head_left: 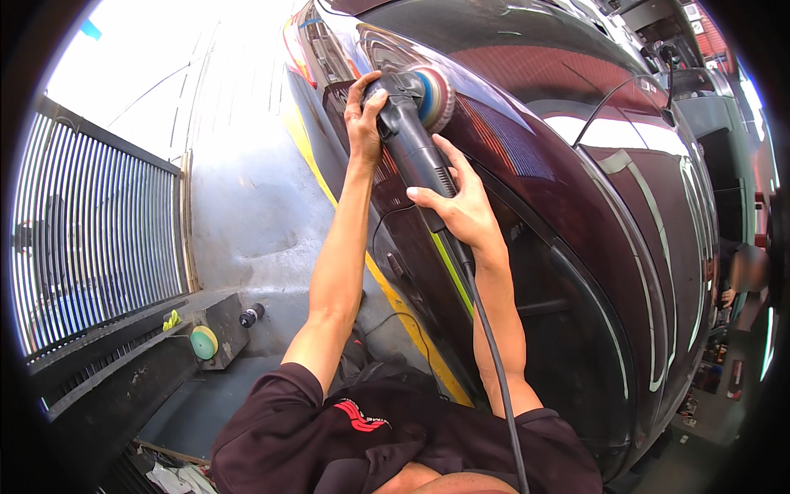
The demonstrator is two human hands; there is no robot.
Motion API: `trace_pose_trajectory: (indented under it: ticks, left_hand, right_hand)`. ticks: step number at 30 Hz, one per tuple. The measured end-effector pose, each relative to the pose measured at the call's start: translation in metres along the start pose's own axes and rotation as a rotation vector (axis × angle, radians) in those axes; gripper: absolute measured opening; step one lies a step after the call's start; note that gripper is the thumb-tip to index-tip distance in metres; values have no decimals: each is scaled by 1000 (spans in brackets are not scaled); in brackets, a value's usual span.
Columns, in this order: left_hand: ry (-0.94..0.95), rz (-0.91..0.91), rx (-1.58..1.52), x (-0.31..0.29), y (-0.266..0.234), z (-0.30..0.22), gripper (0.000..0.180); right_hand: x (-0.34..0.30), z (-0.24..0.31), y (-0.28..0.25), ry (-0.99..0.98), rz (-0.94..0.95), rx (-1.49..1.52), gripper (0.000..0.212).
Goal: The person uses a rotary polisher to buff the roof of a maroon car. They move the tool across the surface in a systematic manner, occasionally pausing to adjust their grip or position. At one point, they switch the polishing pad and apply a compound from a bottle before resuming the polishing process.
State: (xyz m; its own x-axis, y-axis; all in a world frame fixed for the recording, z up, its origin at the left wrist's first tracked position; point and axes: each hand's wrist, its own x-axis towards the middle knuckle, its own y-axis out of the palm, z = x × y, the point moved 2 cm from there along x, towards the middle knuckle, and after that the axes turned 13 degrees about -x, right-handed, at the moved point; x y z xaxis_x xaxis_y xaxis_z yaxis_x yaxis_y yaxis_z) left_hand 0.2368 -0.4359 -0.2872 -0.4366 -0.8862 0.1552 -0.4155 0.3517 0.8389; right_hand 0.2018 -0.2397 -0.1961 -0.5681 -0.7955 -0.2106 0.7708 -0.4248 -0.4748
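At the left stands a metal gate [99, 239]. Near it, on a dark ledge [123, 370], lie a green pad [203, 342] and a black bottle [251, 314].

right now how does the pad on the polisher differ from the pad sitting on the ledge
The polisher pad is pressed against the dark car body with a blue backing; the ledge pad lies loose, green and yellow. The left hand and right hand grip the polisher; nothing touches the ledge pad. Both are round.
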Motion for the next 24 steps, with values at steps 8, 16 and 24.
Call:
trace_pose_trajectory:
  ticks: [8, 16, 24]
  left_hand:
    - [-52, 112, 158, 89, 7, -6, 37]
    - [-236, 396, 234, 72, 85, -22, 34]
    - [-168, 628, 297, -11, 190, -23, 39]
  right_hand:
    - [67, 19, 13, -82, -145, 72, 103]
    - [8, 36, 12, -152, -259, 483, 97]
    - [-108, 49, -26, -138, -424, 613, 93]
